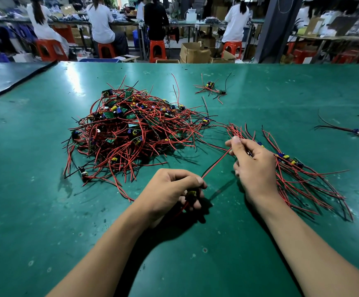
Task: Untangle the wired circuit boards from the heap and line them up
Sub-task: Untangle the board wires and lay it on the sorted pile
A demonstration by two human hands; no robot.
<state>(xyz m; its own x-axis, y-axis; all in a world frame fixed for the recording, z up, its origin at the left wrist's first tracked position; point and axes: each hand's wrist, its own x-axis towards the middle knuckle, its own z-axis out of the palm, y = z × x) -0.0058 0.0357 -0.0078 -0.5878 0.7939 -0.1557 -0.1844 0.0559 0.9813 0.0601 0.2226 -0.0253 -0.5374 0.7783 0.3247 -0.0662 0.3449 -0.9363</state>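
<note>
1. The left hand (172, 189) curls its fingers round a small board (191, 194) with a yellow part.
2. The right hand (256, 166) pinches a red wire (216, 162) that runs tight between both hands.
3. The big heap (135, 129) lies at 11 o'clock from the hands, on the green table (45, 211).
4. The lined-up row (298, 168) lies at 3 o'clock, just beside the right hand.

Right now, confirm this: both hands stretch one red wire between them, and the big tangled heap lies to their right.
Wrong side. The head view shows the heap left of the hands; the left hand and right hand do stretch one red wire between them.
</note>
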